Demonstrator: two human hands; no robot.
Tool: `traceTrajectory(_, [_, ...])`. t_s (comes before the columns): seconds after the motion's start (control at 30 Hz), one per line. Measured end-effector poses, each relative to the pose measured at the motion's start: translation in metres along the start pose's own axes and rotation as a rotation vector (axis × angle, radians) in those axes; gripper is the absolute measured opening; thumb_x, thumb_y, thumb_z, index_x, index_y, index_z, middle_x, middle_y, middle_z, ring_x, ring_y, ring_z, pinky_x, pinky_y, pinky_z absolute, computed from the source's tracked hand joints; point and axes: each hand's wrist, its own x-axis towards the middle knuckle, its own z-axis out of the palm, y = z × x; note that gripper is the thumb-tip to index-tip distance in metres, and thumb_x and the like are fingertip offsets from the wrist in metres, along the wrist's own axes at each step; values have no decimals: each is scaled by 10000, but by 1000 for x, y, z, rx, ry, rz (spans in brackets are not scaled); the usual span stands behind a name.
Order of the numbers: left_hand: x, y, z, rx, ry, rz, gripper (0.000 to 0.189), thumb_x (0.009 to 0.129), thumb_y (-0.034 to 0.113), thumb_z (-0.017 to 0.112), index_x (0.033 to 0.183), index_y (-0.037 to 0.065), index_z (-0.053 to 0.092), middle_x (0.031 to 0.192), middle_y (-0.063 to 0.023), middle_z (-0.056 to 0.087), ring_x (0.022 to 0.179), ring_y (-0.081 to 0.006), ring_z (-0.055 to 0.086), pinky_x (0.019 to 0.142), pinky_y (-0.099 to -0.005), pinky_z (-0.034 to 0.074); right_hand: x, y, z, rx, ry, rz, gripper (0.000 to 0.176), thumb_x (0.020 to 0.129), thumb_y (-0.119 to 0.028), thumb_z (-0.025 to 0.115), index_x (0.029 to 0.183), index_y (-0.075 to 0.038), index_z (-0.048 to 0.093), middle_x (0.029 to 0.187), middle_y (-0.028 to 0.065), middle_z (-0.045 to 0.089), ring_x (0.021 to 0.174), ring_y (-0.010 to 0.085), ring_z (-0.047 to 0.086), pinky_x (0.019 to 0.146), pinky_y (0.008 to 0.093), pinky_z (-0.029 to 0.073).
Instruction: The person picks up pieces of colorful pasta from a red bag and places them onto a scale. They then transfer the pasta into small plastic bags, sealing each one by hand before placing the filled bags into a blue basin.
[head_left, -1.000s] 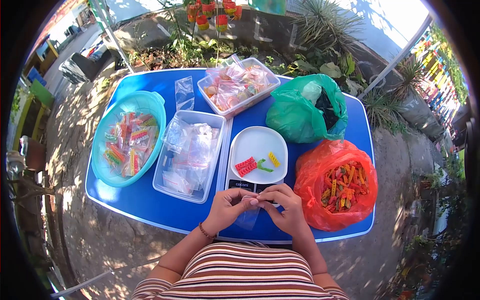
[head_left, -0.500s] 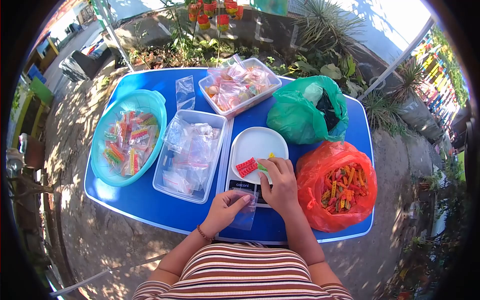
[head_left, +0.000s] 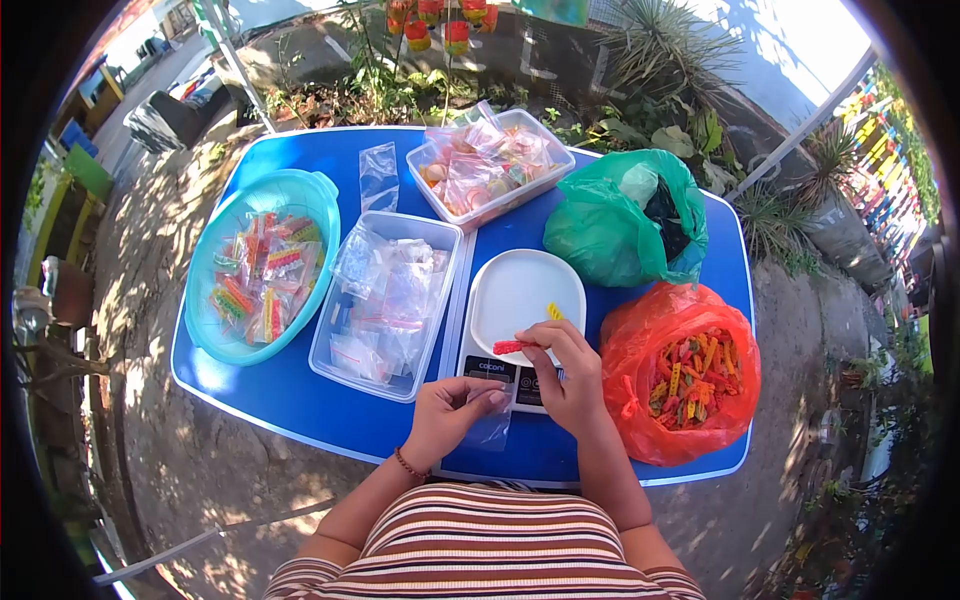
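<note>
My left hand (head_left: 448,415) pinches a small clear plastic bag (head_left: 490,428) that hangs in front of the kitchen scale (head_left: 492,368). Red gummy candy (head_left: 512,347) is gripped between the thumb and fingers of my right hand (head_left: 565,375), over the near part of the scale's white tray (head_left: 525,285). A yellow candy piece (head_left: 555,311) lies on that tray, close behind my right fingers. Beside my right hand stands a red plastic bag (head_left: 630,335), its mouth open on many loose colourful candies (head_left: 695,380).
A turquoise basket (head_left: 328,195) at the left holds filled candy packets. Next to it, a clear tub (head_left: 458,240) contains small plastic bags. Another tub (head_left: 545,190) of packets stands behind, beside a green plastic bag (head_left: 600,225). A flat clear bag (head_left: 378,175) lies on the blue table (head_left: 270,395).
My right hand has lifted the red candy off the scale tray and drawn it slightly nearer. My left hand keeps holding the clear bag. The view has shifted slightly.
</note>
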Motion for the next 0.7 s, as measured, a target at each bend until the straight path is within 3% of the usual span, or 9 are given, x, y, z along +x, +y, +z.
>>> traceTrajectory(0.03, [0,1,0,43,-11,10,258,918,131,797,1118,-28,759,970,-111,790,843,-118,735,768,-242,583,-3,-4,-6,17,-7,-60,115,955,26,653,1055,-2,701,1052,134,688,878,263,697,766,310,556])
traceTrajectory(0.13, [-3,17,7,259,-28,82,230,845,140,866,986,-19,780,907,-88,792,825,-104,729,775,-244,573,-23,-11,-16,219,7,120,122,946,52,664,1054,5,697,1034,115,695,922,197,699,797,298,554])
traceTrajectory(0.23, [-2,28,15,420,-80,205,253,813,209,887,961,18,809,847,-61,787,748,-79,709,696,-223,550,-43,-11,-7,672,281,232,148,937,78,676,1073,23,693,1042,95,701,942,151,698,818,275,558])
traceTrajectory(0.43, [0,31,22,463,-126,233,281,800,240,896,986,45,819,857,-55,788,697,-68,660,656,-220,518,-55,-3,-21,353,64,213,172,885,47,763,1041,21,695,969,84,728,894,131,717,795,266,566])
traceTrajectory(0.53, [-1,31,25,394,-101,226,287,827,231,876,1034,41,815,867,-57,790,707,-53,655,657,-224,520,-53,-1,-26,151,-5,32,204,867,118,747,1049,53,682,994,105,706,886,141,698,800,243,559])
traceTrajectory(0.63, [-2,24,20,355,-117,104,275,871,225,841,1061,28,807,897,-59,792,729,-48,659,668,-221,542,-56,-7,-22,201,19,199,137,847,-41,810,969,-26,750,934,90,725,829,192,694,790,293,548])
traceTrajectory(0.7, [-2,20,23,221,-100,81,277,914,229,804,1088,12,795,912,-62,788,737,-51,662,664,-219,553,-51,-5,-24,59,-47,28,117,862,-96,802,961,-49,762,990,84,716,894,217,652,845,323,519])
